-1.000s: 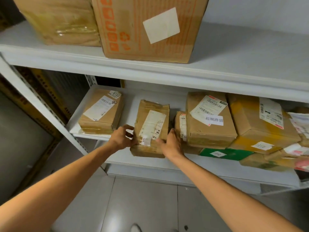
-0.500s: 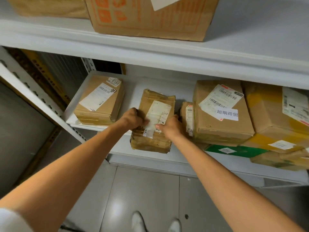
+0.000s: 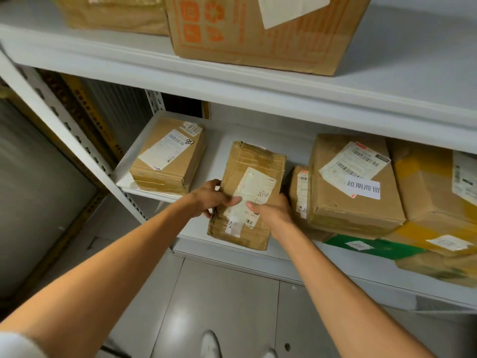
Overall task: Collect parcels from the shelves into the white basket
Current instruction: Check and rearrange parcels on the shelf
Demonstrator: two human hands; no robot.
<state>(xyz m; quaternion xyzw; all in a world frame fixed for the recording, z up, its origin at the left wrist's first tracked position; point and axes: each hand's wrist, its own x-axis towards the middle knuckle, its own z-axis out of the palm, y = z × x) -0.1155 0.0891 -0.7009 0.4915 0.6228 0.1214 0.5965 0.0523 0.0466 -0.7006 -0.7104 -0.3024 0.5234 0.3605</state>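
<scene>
Fingers [image 3: 233, 202] of left hand [image 3: 206, 200] and right hand [image 3: 273, 213] grip one parcel [image 3: 255, 161].

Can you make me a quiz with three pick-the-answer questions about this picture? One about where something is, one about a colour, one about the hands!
1. Where is the parcel marked 80?
A) left of the taped parcel
B) on the top shelf
C) on the floor

2. What colour is the flat parcel under the brown boxes?
A) red
B) green
C) blue

3. What holds the taped parcel?
A) nothing
B) one hand
C) both hands

Answers:
1A, it lies at the middle shelf's left end.
2B, green shows beneath them.
3C, the left hand and right hand grip it.
</scene>
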